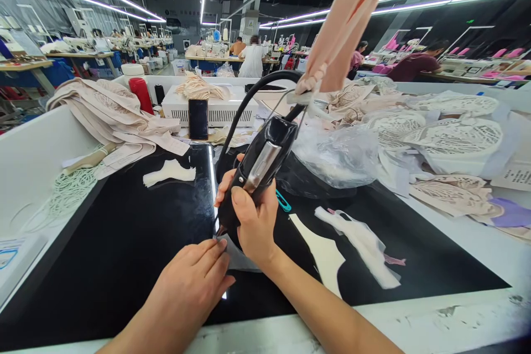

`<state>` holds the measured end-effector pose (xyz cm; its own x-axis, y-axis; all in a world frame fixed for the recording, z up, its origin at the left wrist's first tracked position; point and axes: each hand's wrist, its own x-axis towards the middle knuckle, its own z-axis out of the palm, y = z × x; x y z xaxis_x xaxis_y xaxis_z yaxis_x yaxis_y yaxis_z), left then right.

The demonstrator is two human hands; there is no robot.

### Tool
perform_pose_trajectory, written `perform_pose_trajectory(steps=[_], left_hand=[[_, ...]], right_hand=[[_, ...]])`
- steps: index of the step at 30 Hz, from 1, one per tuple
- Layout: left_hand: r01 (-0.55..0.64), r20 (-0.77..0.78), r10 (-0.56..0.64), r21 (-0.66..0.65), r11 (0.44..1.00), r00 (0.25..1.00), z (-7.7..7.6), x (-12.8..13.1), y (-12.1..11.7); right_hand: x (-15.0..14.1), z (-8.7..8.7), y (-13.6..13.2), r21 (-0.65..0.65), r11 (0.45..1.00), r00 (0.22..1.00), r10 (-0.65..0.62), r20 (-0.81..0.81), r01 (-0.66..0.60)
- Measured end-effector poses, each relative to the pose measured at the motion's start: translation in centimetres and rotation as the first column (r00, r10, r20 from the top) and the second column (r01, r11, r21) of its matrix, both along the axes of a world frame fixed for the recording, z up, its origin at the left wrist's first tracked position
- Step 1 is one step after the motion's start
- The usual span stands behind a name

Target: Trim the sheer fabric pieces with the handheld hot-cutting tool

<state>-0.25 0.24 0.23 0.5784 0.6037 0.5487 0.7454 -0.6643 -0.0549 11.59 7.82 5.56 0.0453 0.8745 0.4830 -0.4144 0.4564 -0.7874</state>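
Note:
My right hand (253,221) is wrapped around a black handheld power tool (259,160) with a silver metal lever. The tool tilts, its narrow tip pointing down at the black work surface (124,243). From its top runs a thick black cord, and a peach fabric strip (338,22) is tied there. My left hand (199,274) lies low beside the tip, its fingers pressed together at the edge of a sheer white fabric piece (240,257). Most of that piece is hidden under my right hand and the tool. To the right lie a cream cut piece (319,249) and a white layered strip (360,246).
A teal clip (283,201) lies behind my right wrist. Clear plastic bag (338,155) and lace cup pieces (456,133) crowd the right. Beige fabric (116,116) hangs on the left wall. A phone (198,119) leans against a white vented box (232,108).

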Motion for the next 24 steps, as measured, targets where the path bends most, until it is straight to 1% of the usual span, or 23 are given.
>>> perform_pose_trajectory(steps=[4, 8, 10, 13, 16, 18, 20, 24], left_hand=[[-0.006, 0.003, 0.006, 0.01, 1.0, 1.0, -0.2, 0.1, -0.2], [-0.01, -0.007, 0.01, -0.006, 1.0, 1.0, 0.1, 0.0, -0.1], [0.001, -0.017, -0.001, -0.02, 1.0, 1.0, 0.2, -0.1, -0.1], [0.022, -0.022, -0.023, -0.046, 0.999, 0.999, 0.3, -0.3, -0.1], [0.037, -0.001, -0.037, -0.064, 0.997, 0.999, 0.4, -0.6, -0.1], [0.043, 0.013, -0.042, -0.083, 0.996, 0.999, 0.4, -0.8, -0.2], [0.049, 0.012, -0.048, -0.101, 0.994, 0.999, 0.5, -0.9, -0.2], [0.059, 0.0, -0.06, -0.091, 0.994, 0.998, 0.6, -1.0, -0.2]], right_hand=[[-0.3, 0.0, -0.1, -0.018, 1.0, 1.0, 0.004, 0.013, -0.004], [-0.4, 0.3, -0.1, -0.041, 0.999, 0.999, 0.002, 0.04, -0.001], [-0.1, 0.8, -0.1, -0.027, 0.999, 0.998, 0.02, 0.067, -0.018], [1.0, 2.2, -0.2, 0.017, 0.999, 0.99, 0.029, 0.141, -0.032], [2.4, 3.4, -0.6, 0.062, 0.998, 0.976, -0.006, 0.22, -0.008], [3.3, 3.7, -1.0, 0.077, 0.997, 0.972, -0.036, 0.233, 0.019], [4.1, 3.6, -1.4, 0.071, 0.997, 0.977, -0.047, 0.209, 0.032], [5.4, 2.6, -2.4, 0.051, 0.999, 0.99, -0.026, 0.141, 0.019]])
